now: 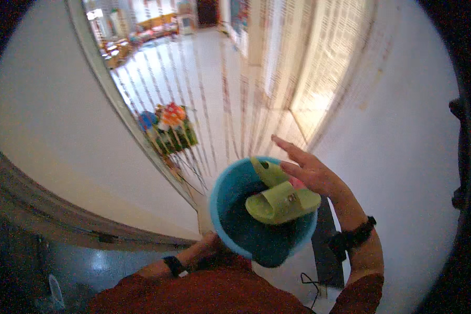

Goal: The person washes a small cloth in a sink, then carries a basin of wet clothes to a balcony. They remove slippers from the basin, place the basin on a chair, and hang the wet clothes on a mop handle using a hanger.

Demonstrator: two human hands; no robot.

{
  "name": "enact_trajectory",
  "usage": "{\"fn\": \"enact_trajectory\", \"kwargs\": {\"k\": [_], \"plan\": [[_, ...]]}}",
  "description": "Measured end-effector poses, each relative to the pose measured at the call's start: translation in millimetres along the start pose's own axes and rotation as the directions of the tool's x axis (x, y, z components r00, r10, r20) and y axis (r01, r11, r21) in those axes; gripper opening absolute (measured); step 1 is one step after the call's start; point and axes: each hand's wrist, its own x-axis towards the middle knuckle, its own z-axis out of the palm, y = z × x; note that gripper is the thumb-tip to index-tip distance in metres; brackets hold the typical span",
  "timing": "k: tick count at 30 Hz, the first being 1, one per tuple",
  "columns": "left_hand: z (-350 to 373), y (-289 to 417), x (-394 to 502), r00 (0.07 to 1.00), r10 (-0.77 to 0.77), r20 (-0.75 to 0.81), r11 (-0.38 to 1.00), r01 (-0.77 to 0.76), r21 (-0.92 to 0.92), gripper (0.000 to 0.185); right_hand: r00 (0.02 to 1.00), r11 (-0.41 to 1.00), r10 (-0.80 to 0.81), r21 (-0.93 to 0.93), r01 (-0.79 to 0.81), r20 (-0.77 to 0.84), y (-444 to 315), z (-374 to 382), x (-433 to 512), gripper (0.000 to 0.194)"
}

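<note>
A light blue plastic bucket [216, 196] is close against the front of my body. Dark cloth [272, 243] lies inside it and hangs a little over the near rim. On top rests a green slide sandal [282, 204], with a second green sandal [269, 172] behind it and something pink [297, 182] beside them. My left hand [210, 245] is at the bucket's lower left side, its fingers partly hidden by the bucket. My right hand [312, 172] is raised over the far right rim with its fingers apart, holding nothing.
A bead curtain [225, 94] hangs in the doorway ahead. Beyond it, a green mat [180, 137] with red, orange and blue shapes lies on the pale floor. White walls [400, 165] flank me. A dark upright panel [325, 243] and a black cable [316, 286] are at the lower right.
</note>
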Motion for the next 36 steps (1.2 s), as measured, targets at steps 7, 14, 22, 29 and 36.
{"fn": "enact_trajectory", "kwargs": {"k": [7,14,22,29,36], "plan": [[-0.7,82.3,41.4,0.995,0.053,-0.087,0.999,-0.054,-0.006,0.04,0.962,0.932,-0.216,-0.258,0.254,0.168,127.8,-55.8,239.8,0.069],[27.6,146.8,93.9,0.979,0.147,-0.144,0.989,-0.146,0.017,0.04,0.802,0.983,0.097,0.183,0.016,-0.589,223.2,-223.1,265.8,0.092],[121.0,168.9,174.0,0.919,0.319,-0.23,0.947,-0.317,0.05,0.04,0.611,0.964,-0.148,0.024,0.263,-0.778,256.6,-329.3,189.3,0.075],[134.1,199.5,274.0,0.829,0.453,-0.328,0.86,-0.504,-0.084,0.039,0.595,0.921,-0.14,0.116,0.371,-0.791,290.2,-411.1,212.6,0.08],[88.9,256.9,398.4,0.834,0.374,-0.405,0.821,-0.501,-0.273,0.047,0.685,0.804,-0.543,-0.534,0.259,-0.485,204.5,-346.3,249.8,0.081]]}}
